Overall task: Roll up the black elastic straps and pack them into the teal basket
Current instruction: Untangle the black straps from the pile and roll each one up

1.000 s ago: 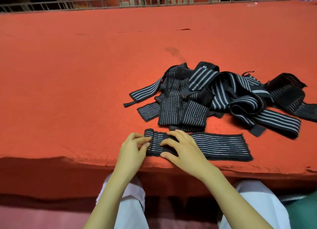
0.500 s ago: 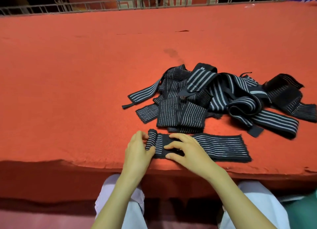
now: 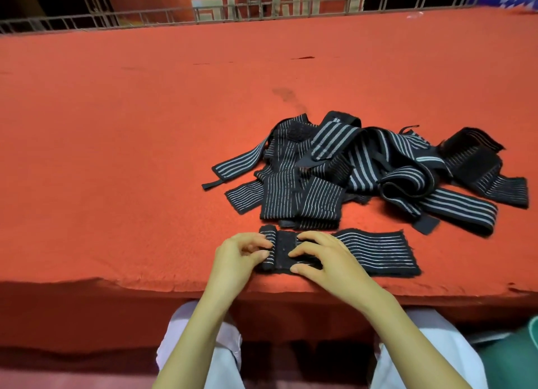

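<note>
Blind spots near the strap pile
Below-right of it I see only a teal sliver, cut by the frame corner. Its lower layers are buried. Nearer me, the right hand hides part of the half-rolled strap.

Open red tabletop spreads left of the strap pile; a railing bounds the far edge
</note>
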Demonstrator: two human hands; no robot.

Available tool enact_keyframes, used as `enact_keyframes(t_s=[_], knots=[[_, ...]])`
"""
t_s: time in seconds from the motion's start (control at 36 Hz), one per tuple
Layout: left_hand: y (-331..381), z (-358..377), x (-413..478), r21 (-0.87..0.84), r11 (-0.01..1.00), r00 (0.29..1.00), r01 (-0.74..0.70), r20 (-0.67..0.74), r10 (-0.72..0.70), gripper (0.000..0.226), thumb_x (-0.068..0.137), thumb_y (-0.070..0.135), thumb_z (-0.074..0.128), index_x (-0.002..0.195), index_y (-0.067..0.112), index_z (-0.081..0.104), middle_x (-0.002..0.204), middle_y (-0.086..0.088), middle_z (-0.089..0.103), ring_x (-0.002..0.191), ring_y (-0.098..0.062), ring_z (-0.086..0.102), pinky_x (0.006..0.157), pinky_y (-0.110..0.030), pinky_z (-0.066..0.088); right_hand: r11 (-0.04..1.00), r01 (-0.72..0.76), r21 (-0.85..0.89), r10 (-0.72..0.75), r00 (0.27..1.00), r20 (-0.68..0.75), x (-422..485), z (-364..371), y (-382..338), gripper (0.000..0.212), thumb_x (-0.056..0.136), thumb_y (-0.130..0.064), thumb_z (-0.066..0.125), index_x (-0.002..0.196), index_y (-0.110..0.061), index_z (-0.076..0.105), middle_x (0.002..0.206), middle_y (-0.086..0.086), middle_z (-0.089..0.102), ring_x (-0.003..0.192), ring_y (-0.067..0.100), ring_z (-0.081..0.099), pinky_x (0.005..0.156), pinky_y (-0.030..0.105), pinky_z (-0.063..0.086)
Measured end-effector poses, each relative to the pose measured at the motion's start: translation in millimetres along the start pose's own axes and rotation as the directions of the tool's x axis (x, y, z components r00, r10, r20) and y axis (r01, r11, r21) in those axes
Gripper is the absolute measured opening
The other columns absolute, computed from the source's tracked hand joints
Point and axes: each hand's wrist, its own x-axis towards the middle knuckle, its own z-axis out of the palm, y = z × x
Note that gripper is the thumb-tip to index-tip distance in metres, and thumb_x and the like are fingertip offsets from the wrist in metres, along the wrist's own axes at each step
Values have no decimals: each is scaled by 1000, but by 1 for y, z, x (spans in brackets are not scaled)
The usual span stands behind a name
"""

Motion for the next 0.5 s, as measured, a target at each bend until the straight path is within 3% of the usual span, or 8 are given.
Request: enact_keyframes(t_s=[0.08,0.17,0.33,0.5], knots=[[-3,3,3,-18,996,995,89,-43,-90,29,73,11,79,87,30,62,87,1,61,62,-8,54,61,-19,41,1000,-6,1,6,1000,4,0,-1,0,28,83,-44,67,110,-35,67,133,-15,48,129,7,37,109,23,21],[-3,10,3,-22,990,989,138,-53,-139,33,75,17,78,99,19,57,84,4,60,66,-9,55,62,-21,44,1000,-9,-5,9,1000,0,0,-1,-3,28,83,-43,68,110,-34,67,133,-14,48,128,7,37,109,22,21],[2,15,4,127,983,989,135,-79,-126,25,75,27,73,95,19,59,70,1,67,70,-15,63,69,-34,48,999,-4,-38,4,1000,3,0,0,-7,30,84,-42,67,112,-31,66,132,-12,49,128,9,37,110,25,20],[-1,2,-2,72,985,982,159,-118,-150,24,74,22,71,95,18,60,71,1,67,67,-17,63,69,-36,50,998,34,-58,-33,999,19,10,6,-20,35,83,-48,63,112,-29,67,131,-11,52,129,10,38,110,27,20]])
